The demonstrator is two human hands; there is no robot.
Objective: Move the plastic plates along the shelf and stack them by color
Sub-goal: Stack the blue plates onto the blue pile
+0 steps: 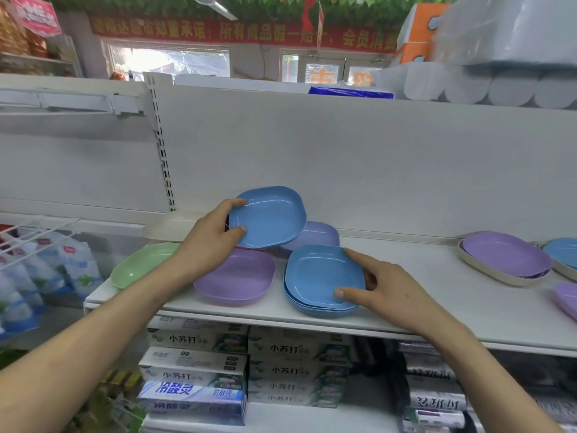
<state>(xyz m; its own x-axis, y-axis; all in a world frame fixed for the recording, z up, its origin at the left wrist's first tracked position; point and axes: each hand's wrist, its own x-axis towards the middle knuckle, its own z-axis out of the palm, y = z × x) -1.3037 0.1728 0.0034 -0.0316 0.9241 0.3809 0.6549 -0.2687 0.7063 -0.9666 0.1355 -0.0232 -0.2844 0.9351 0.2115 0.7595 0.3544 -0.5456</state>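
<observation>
My left hand (212, 234) grips the left rim of a blue plate (271, 218), held tilted above the shelf (437, 307). Below it lie a purple plate (237, 278) and another purple plate (318, 234) further back. A short stack of blue plates (321, 281) sits at the shelf's front. My right hand (384, 290) holds that stack's right rim, thumb on the top plate's near edge, index finger along its far corner. A green plate (140, 264) lies at the shelf's left end and a cream plate (168, 228) behind it.
At the right of the shelf a purple plate (505, 254) sits in a cream one, with a blue plate (562, 251) and another purple plate (566, 296) at the frame edge. Toothpaste boxes (199, 364) fill the shelf below. Bagged goods (46, 270) hang at left.
</observation>
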